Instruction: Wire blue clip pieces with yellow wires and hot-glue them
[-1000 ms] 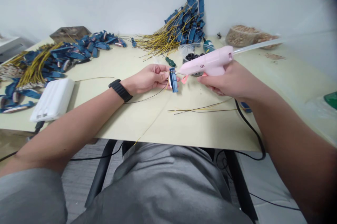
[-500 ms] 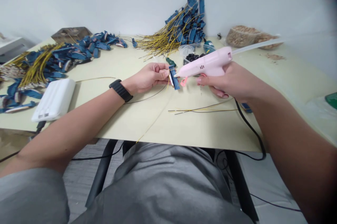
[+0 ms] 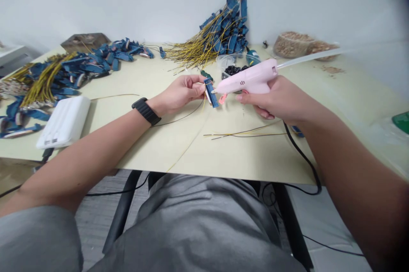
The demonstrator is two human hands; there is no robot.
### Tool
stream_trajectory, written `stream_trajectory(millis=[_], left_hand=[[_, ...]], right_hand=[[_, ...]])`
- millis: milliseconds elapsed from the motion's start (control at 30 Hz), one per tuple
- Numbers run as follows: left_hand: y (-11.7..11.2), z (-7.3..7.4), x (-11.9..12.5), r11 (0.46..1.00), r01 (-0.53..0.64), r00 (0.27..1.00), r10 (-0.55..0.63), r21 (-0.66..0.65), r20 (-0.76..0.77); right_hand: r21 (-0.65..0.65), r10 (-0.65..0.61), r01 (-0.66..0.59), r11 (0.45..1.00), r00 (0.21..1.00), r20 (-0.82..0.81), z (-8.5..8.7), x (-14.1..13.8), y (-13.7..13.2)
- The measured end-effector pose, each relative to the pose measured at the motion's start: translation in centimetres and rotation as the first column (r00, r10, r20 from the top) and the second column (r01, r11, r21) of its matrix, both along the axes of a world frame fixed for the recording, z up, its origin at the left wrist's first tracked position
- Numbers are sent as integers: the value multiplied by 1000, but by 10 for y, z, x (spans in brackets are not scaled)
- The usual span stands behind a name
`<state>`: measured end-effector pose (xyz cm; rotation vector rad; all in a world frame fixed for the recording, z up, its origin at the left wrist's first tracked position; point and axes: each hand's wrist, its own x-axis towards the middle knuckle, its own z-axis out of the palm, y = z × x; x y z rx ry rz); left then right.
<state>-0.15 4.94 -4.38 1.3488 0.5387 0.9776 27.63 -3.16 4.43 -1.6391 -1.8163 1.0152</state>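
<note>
Between the thumb and fingers of my left hand [image 3: 188,91] is a small blue plastic housing [image 3: 212,94] with wires, held tilted above the table. A yellow wire and a dark wire trail from it across the tabletop. My right hand [image 3: 277,101] is wrapped around a pink hot glue gun [image 3: 251,78]. Its nozzle tip points left and meets or nearly meets the blue housing; I cannot tell if glue is coming out. A long clear glue stick [image 3: 315,55] sticks out of the gun's back end.
A pile of blue housings with yellow wires [image 3: 223,29] leans at the back wall; another blue pile [image 3: 92,61] spreads left. A white power bank [image 3: 65,121] lies by my left forearm. Black parts sit in a clear tub [image 3: 234,70]. A black cord [image 3: 303,159] hangs below my right hand.
The glue gun and my right hand have shifted very slightly left. My left hand keeps the blue housing in nearly the same place, with its tilt almost unchanged.
</note>
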Motion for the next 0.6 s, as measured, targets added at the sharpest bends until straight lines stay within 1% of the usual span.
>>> stream_trajectory(millis=[133,267,433,533,600], left_hand=[[3,-3,0,1000,-12,1000,12,3,4],[2,-1,-1,1000,-25,999,25,0,21],[-3,6,-3,999,-44,999,44,-17,1],[-4,10,-5,998,-60,998,59,-33,-25],[-4,12,-8,998,-57,998,56,-36,-31]], right_hand=[[22,-23,23,1000,1000,22,2,-2,-3],[21,-28,27,999,998,58,3,-2,-4],[22,38,-38,999,999,24,5,0,-6],[-9,45,-44,999,999,12,3,2,-5],[-39,42,-43,998,999,-28,2,5,-2]])
